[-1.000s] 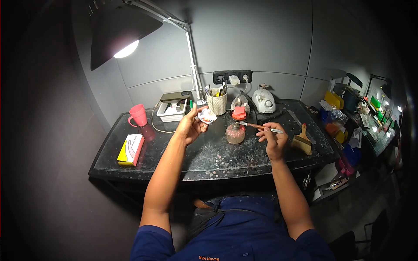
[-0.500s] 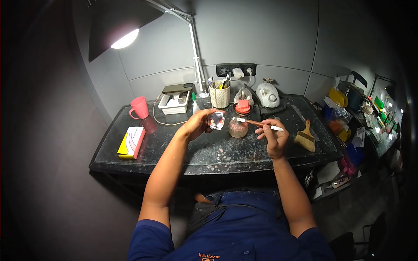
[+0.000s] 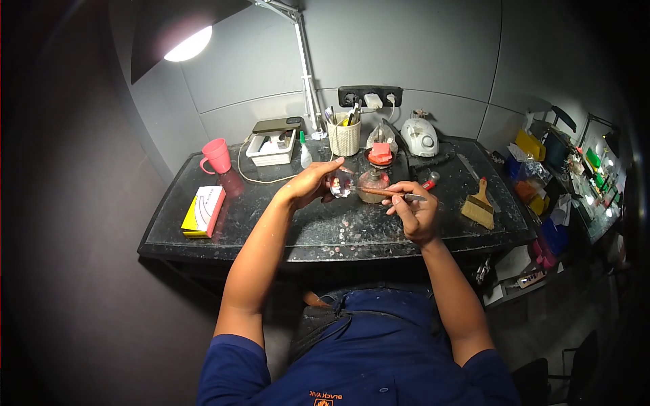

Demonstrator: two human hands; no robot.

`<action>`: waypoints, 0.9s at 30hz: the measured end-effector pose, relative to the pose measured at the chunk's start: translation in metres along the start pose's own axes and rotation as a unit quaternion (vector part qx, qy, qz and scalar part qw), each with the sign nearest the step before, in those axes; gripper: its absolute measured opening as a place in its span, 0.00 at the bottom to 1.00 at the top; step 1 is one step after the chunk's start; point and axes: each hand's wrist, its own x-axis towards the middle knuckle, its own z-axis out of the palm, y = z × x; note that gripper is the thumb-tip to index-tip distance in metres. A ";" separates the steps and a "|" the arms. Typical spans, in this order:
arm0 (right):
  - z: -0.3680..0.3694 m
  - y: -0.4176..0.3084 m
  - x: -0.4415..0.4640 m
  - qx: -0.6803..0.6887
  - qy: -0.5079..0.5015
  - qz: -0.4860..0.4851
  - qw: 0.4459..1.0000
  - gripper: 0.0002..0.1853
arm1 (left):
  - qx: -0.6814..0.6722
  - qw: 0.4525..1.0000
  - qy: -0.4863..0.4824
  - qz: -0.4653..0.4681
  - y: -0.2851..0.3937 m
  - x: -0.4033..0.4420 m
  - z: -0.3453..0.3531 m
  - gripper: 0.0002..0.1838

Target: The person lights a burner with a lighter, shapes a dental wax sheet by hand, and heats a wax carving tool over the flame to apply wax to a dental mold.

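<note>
In my left hand is a small dental model, pale with reddish parts, gripped at its edge by closed fingers. My right hand pinches a wax knife by its brown handle. Its thin tip points left and reaches the model; whether it touches cannot be made out. The knife's other, metal end sticks out to the right past my fingers. Just behind the handle stands a round glass burner, partly covered by the knife and hand. Pink wax pieces sit in a dish behind it.
A pink mug and a yellow-white box stand at left. Along the back are a white tray, a glue bottle, a pen cup and a white device. A brush lies at right; the lamp hangs upper left.
My right hand has moved slightly left, bringing the knife's tip from over the burner to the dental model. The model has turned a little in my left hand. A red-ended object beside my right hand now shows.
</note>
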 end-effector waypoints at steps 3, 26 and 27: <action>0.000 0.000 0.000 -0.004 -0.004 0.003 1.000 0.09 | -0.007 1.000 -0.001 0.010 -0.002 0.001 -0.002 0.29; -0.018 0.021 0.022 -0.041 0.136 -0.042 0.989 0.06 | 0.037 0.997 0.063 0.007 0.006 -0.001 -0.005 0.36; -0.018 0.021 0.022 -0.048 0.137 -0.031 0.989 0.06 | 0.031 0.998 0.062 0.009 0.005 0.000 -0.006 0.37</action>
